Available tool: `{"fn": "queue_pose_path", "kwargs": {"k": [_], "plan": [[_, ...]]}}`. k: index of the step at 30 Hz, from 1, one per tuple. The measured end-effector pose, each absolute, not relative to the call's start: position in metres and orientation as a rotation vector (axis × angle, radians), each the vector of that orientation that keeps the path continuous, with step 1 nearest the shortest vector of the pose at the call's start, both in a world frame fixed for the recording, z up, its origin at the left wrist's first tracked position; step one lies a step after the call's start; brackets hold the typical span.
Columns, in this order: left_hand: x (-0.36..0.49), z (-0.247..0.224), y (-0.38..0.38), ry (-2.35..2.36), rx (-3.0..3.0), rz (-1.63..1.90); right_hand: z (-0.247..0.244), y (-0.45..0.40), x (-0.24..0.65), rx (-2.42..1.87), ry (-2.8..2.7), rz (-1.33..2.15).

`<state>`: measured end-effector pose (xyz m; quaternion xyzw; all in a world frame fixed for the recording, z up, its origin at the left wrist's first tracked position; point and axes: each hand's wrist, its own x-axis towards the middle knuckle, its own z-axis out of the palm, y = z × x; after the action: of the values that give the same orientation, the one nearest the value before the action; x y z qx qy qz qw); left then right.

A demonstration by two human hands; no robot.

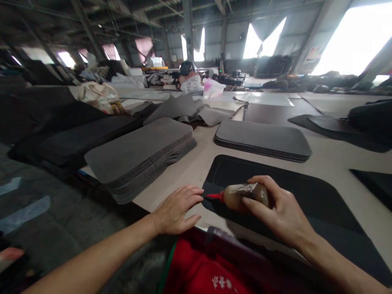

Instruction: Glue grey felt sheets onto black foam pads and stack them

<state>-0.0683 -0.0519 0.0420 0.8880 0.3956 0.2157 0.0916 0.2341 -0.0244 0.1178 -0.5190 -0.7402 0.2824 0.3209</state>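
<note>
While right hand (282,209) grips red-nozzled squeeze bottle (233,197), tilted apparently for aim, left hand (178,210) lies open beside black panel (315,198).

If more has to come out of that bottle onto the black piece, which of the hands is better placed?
Probably the right hand: it holds the bottle, whose red nozzle is at the black piece's left edge. The left hand is by that edge, without a bottle.

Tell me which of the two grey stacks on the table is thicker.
The left stack, with many layers showing along its side. The right stack, beyond the black sheet, is clearly thinner.
</note>
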Motion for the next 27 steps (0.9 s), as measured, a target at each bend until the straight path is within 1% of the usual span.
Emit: {"fn": "queue_pose_path", "kwargs": {"k": [7,12,27], "plan": [[-0.068,0.042,-0.053,1.186,2.632,0.657,0.11,-0.018,0.229,-1.267,-2.045,0.61],[-0.068,0.041,-0.052,1.192,2.632,0.653,0.108,-0.015,0.224,-1.231,-2.091,0.594],[-0.066,0.045,-0.053,1.203,2.619,0.642,0.127,-0.006,0.218,-1.31,-2.22,0.54]]}}
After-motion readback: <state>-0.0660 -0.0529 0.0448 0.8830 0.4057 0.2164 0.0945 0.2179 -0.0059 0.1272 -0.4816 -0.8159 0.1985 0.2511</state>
